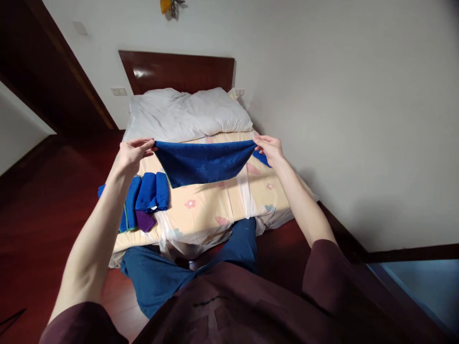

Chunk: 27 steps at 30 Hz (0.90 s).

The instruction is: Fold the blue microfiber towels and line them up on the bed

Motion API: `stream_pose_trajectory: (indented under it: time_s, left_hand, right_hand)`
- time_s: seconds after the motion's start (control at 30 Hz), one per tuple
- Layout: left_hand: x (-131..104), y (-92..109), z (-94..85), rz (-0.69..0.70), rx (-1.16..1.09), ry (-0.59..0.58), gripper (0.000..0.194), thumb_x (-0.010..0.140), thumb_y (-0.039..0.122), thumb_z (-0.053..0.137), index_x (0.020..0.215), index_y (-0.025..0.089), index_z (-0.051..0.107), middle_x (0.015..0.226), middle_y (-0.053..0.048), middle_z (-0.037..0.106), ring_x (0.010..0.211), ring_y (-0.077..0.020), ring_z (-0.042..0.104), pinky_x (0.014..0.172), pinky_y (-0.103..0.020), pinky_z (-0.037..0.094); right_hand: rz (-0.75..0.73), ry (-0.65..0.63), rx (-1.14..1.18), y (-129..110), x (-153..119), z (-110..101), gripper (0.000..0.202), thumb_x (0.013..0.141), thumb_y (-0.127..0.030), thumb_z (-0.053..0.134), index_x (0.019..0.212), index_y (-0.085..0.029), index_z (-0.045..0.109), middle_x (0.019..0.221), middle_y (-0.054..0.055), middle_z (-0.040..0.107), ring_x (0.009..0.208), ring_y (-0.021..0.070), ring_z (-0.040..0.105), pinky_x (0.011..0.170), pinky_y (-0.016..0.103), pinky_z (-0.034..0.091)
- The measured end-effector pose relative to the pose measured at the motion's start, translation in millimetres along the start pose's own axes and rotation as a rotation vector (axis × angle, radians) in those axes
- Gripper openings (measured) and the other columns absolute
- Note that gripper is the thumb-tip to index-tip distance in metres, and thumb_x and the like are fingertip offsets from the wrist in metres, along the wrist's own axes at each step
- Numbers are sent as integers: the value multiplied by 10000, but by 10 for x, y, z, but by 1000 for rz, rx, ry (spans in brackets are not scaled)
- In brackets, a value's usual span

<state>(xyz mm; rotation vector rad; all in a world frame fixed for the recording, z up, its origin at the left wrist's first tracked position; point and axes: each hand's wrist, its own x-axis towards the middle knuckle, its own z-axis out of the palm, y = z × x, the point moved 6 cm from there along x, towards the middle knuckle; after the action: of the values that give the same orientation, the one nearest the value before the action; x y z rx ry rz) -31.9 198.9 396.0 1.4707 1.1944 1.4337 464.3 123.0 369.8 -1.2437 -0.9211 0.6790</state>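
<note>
A blue cloth (204, 162) with a thin green edge is stretched in the air above the bed. My left hand (134, 152) pinches its left upper corner, and my right hand (268, 147) pinches the right one. The top edge is nearly straight between them, while the lower part hangs loose. Folded blue cloths (152, 191) lie at the left side of the bed below my left hand, with a purple cloth (145, 221) partly under them. More blue fabric (262, 157) shows on the bed behind my right hand.
The bed (201, 215) has a cream sheet with flowers. A white pillow (190, 114) rests against the dark wooden headboard (182, 71). My knees are at the bed's near edge. A wall (344, 119) stands on the right, and dark red floor (43, 205) shows on the left.
</note>
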Motion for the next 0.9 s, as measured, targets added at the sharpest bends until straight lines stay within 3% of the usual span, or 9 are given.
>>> stream_pose_trajectory:
  time_s: [0.23, 0.43, 0.57, 0.7, 0.8, 0.9]
  left_hand:
    - [-405, -102, -142, -120, 82, -185, 406, 635, 386, 868, 926, 127, 757, 901, -105, 757, 851, -285, 758, 729, -367, 656]
    - [-495, -451, -65, -290, 108, -275, 395, 653, 388, 889, 909, 126, 742, 892, -106, 761, 839, -277, 762, 725, -342, 644]
    - [-378, -871, 115, -357, 58, -331, 409, 629, 372, 912, 900, 117, 744, 819, -93, 751, 775, -231, 755, 708, -303, 629]
    - [-98, -1226, 304, -372, 57, -278, 389, 626, 317, 917, 892, 97, 739, 808, -90, 746, 722, -207, 741, 724, -319, 629]
    - [204, -1257, 413, -312, 82, -191, 343, 660, 258, 898, 898, 81, 725, 767, -88, 730, 689, -199, 730, 761, -366, 634]
    - [449, -1070, 443, -174, 109, -148, 342, 731, 264, 845, 977, 63, 718, 766, -96, 726, 706, -197, 730, 776, -381, 629]
  right_hand:
    - [170, -87, -55, 104, -516, -277, 293, 715, -263, 926, 890, -119, 741, 725, 43, 734, 590, 108, 706, 463, 132, 485]
    - [319, -77, -66, 344, -656, -421, 209, 745, -184, 902, 856, -115, 738, 681, 31, 708, 557, 95, 680, 456, 128, 508]
    - [413, -84, -56, 672, -530, -349, 208, 743, -146, 899, 835, -113, 715, 645, 23, 690, 521, 92, 658, 440, 132, 516]
    - [436, -48, -60, 958, -244, -93, 185, 773, -123, 869, 842, -114, 697, 623, 11, 676, 504, 79, 635, 459, 133, 519]
    - [343, -1, -61, 1025, 50, 162, 181, 797, -153, 850, 834, -125, 674, 627, -8, 667, 487, 62, 609, 464, 128, 494]
    - [126, 8, -40, 945, 311, 328, 217, 804, -258, 846, 848, -146, 666, 680, -14, 683, 513, 62, 616, 462, 128, 466]
